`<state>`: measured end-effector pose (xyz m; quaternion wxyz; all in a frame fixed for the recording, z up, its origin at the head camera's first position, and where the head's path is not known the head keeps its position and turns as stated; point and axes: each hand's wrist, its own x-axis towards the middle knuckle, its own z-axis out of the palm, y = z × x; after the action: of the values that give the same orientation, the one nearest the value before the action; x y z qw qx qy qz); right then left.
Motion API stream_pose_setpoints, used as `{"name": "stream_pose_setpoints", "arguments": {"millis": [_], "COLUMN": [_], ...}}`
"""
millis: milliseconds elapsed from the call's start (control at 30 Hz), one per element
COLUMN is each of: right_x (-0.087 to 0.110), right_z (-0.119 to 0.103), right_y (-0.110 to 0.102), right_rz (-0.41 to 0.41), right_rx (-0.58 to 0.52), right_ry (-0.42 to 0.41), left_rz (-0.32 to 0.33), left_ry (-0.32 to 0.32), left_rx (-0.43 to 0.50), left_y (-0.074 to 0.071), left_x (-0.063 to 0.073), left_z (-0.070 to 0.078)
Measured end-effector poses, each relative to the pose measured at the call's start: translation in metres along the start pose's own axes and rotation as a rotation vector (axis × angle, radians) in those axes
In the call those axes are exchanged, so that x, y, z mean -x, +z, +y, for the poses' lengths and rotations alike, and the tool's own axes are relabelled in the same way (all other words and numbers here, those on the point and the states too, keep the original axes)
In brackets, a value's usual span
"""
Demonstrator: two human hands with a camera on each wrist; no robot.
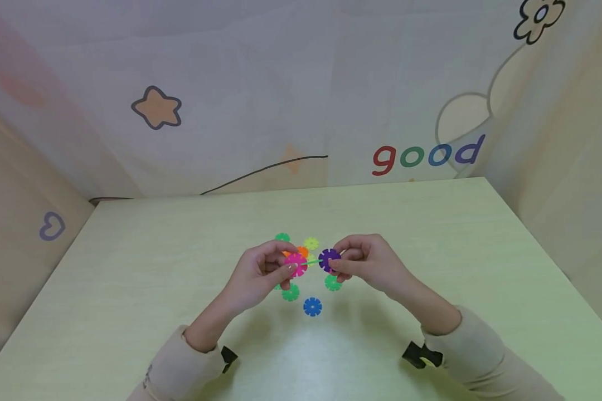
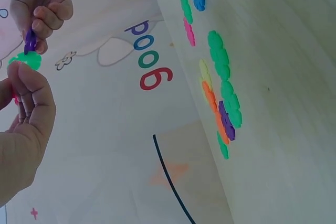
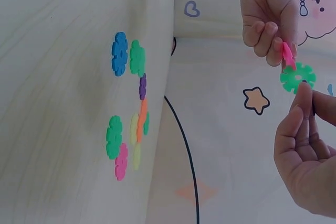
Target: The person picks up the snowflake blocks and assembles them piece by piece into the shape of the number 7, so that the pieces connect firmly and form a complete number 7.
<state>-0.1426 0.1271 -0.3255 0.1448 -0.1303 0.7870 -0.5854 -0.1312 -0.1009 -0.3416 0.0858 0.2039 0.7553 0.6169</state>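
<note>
Above the table, my left hand (image 1: pixel 256 278) pinches a bright pink notched plastic disc (image 1: pixel 296 265) between thumb and fingers. Facing it, my right hand (image 1: pixel 376 266) pinches a dark purple notched disc (image 1: pixel 326 257). A green notched disc (image 3: pixel 295 77) bridges the two, seen edge-on in the head view as a thin line. In the right wrist view its rim meets the pink disc, and in the left wrist view it touches the purple disc (image 2: pixel 30 41). Fingertips hide how deep the notches fit.
Loose notched discs lie on the pale table (image 1: pixel 130 289) beneath the hands: blue (image 1: pixel 312 307), several green (image 1: pixel 290 292), yellow (image 1: pixel 311 243), orange (image 1: pixel 303 252), plus a purple disc (image 3: pixel 143 86) and a pink disc (image 3: pixel 121 162). A printed curtain (image 1: pixel 261 100) hangs behind the table.
</note>
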Motion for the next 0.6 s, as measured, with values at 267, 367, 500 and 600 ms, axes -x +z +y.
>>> {"name": "stream_pose_setpoints", "arguments": {"millis": [267, 367, 500, 600], "right_x": [0.003, 0.004, 0.005, 0.007], "right_z": [0.004, 0.009, 0.011, 0.012], "right_y": [0.005, 0.007, 0.010, 0.011], "right_rz": [0.058, 0.077, 0.076, 0.079], "right_rx": [0.081, 0.127, 0.168, 0.191], "right_ry": [-0.073, -0.146, -0.245, -0.301], "left_rz": [0.009, 0.014, 0.006, -0.007], "left_ry": [-0.081, -0.073, -0.031, -0.009], "left_rx": [0.021, 0.010, -0.021, -0.026], "left_y": [0.003, 0.004, 0.006, 0.005], "left_x": [-0.001, -0.001, 0.000, 0.001], "left_z": [-0.001, -0.003, -0.003, -0.002]}}
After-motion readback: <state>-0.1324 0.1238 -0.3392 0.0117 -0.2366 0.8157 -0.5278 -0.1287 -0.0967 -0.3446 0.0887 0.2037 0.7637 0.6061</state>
